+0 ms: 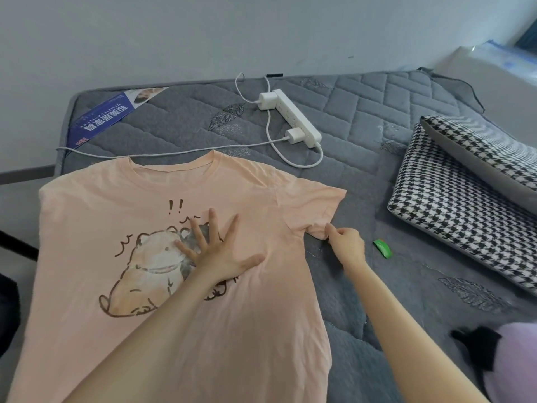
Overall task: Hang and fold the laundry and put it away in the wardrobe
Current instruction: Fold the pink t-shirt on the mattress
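The T-shirt [139, 199] was held flat by the left hand [220, 257], fingers [214, 225] spread; its sleeve [313, 205] was pinched by the right hand [347, 245]; no fold was made yet.

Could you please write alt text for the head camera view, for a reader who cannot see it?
A peach T-shirt with a cartoon animal print lies flat on a grey quilted mattress; the left hand presses spread fingers on the print while the right hand pinches a sleeve hem. A white power strip lies beyond, houndstooth cushions to the right.
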The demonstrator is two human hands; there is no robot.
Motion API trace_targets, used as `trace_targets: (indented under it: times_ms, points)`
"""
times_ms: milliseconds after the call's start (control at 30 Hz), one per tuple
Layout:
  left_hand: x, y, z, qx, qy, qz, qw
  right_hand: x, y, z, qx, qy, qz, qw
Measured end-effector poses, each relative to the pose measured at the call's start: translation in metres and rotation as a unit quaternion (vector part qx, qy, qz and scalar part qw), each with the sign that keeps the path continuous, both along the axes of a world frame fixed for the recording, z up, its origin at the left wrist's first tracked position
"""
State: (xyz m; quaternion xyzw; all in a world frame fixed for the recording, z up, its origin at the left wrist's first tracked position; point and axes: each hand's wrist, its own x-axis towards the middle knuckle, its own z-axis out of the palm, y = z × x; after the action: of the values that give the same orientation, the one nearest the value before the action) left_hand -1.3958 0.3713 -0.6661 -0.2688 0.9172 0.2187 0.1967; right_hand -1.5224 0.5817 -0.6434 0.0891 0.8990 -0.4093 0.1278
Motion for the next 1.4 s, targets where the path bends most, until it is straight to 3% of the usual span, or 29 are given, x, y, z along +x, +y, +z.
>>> trace_targets:
  times_ms: [167, 367, 467, 567, 633, 733, 800, 867, 967, 1067, 1200, 1300, 1400]
  points:
    - [0.011, 0.003, -0.003, -0.007, 0.009, -0.014, 1.0, 0.003, 0.001, 0.007, -0.132, -0.052, -0.066, 0.988]
    - [0.017, 0.003, -0.004, -0.012, 0.019, -0.035, 0.999, 0.015, 0.01, 0.007, -0.218, -0.009, -0.132, 0.967]
    - [0.019, 0.003, -0.004, -0.009, 0.021, -0.036, 0.999, 0.019, 0.015, 0.005, -0.149, -0.011, -0.127, 0.981]
    - [0.019, 0.003, -0.004, -0.01, 0.023, -0.034, 0.999, 0.028, 0.018, 0.002, 0.037, 0.001, -0.051, 0.998]
    - [0.02, 0.003, -0.004, -0.011, 0.023, -0.036, 0.999, 0.031, 0.018, 0.002, 0.112, 0.015, -0.02, 0.993]
    - [0.022, 0.001, -0.004, -0.011, 0.022, -0.046, 0.999, 0.031, 0.013, 0.006, 0.121, 0.049, -0.028, 0.991]
    - [0.022, 0.001, -0.005, -0.01, 0.035, -0.047, 0.998, 0.034, 0.007, 0.008, 0.152, 0.126, -0.006, 0.98]
    - [0.021, 0.001, -0.005, -0.013, 0.077, -0.029, 0.996, 0.038, -0.006, 0.012, 0.173, 0.234, 0.059, 0.955]
    - [0.019, -0.011, -0.006, -0.057, 0.159, 0.011, 0.986, 0.037, -0.042, 0.019, 0.105, 0.326, 0.192, 0.92]
    - [0.021, -0.04, -0.011, -0.109, 0.168, 0.059, 0.978, 0.031, -0.09, 0.02, 0.069, 0.287, 0.344, 0.892]
    - [0.036, -0.065, -0.025, -0.16, 0.148, 0.09, 0.972, 0.024, -0.153, -0.002, 0.128, 0.186, 0.501, 0.836]
    - [0.038, -0.065, -0.032, -0.203, 0.169, 0.083, 0.961, 0.01, -0.175, -0.022, 0.192, 0.178, 0.521, 0.812]
    - [0.036, -0.066, -0.037, -0.213, 0.183, 0.087, 0.956, -0.018, -0.175, -0.032, 0.242, 0.205, 0.48, 0.818]
